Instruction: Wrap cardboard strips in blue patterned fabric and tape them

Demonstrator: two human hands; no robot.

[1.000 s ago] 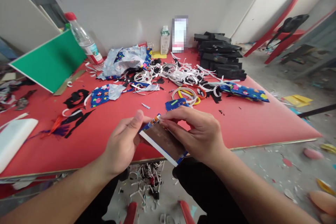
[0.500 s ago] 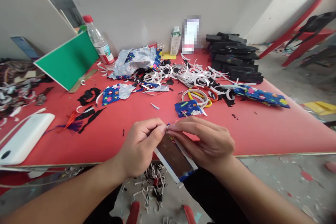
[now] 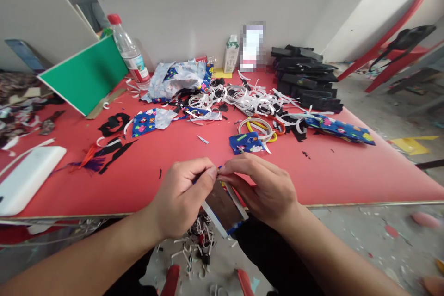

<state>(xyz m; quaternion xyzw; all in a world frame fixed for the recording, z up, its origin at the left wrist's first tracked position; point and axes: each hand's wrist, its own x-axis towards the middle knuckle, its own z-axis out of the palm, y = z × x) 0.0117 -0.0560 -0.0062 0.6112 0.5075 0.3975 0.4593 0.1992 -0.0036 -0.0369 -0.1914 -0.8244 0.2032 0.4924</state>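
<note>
Between my hands, over the table's front edge, is a flat brown panel (image 3: pixel 226 206) with white strips along its sides and blue patterned material at its ends. My left hand (image 3: pixel 185 194) pinches the panel's upper end between thumb and fingers. My right hand (image 3: pixel 265 189) is closed on the same end, its fingertips meeting the left thumb. The fingertips hide the exact spot being gripped. Just beyond them lies a blue patterned piece (image 3: pixel 246 142), beside scissors with yellow and orange handles (image 3: pixel 258 126) and a roll of white tape (image 3: pixel 241 126).
On the red table (image 3: pixel 347 171), white strip scraps (image 3: pixel 256 99) form a pile. Farther back are stacked black pieces (image 3: pixel 307 78), a plastic bottle (image 3: pixel 133 60), a carton (image 3: pixel 231 55) and a blurred phone (image 3: pixel 252 46). A green board (image 3: pixel 86 74) leans left; a white device (image 3: pixel 31 178) lies front left.
Both hands still grip the panel's upper end. The panel's lower end has shifted slightly to the left, and my right hand has moved a little left. The camera view has shifted slightly.
</note>
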